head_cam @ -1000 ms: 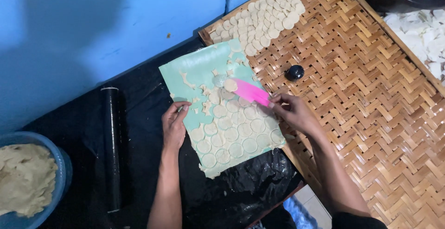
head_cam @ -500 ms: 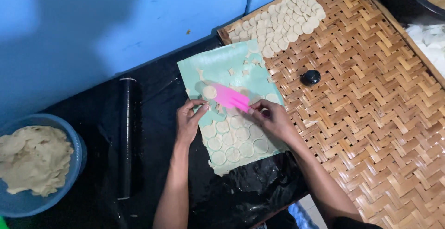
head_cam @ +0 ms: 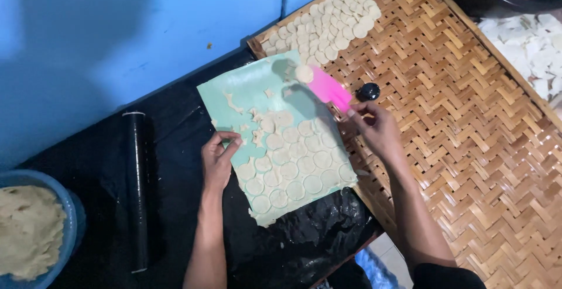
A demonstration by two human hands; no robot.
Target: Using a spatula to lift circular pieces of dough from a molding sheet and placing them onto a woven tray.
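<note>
A woven bamboo tray (head_cam: 468, 148) lies beside a pale green mat (head_cam: 246, 87) covered in cut dough rounds (head_cam: 298, 169). The left hand (head_cam: 218, 163) presses flat on the mat's edge. The right hand (head_cam: 374, 126) pinches a pink plastic scraper (head_cam: 329, 89) by its end, carrying one thin dough disc (head_cam: 304, 74), likely soft and tearable, best lifted from beneath.

Both hands, left (head_cam: 218, 161) & right (head_cam: 377, 130), are showing bare, w/ no gloves, rings or watch visible. Forearms are running bare too, slim, no sleeves down to the wrists. Right arm is ending in a dark, approx. black sleeve edge at the bottom of the frame.
</note>
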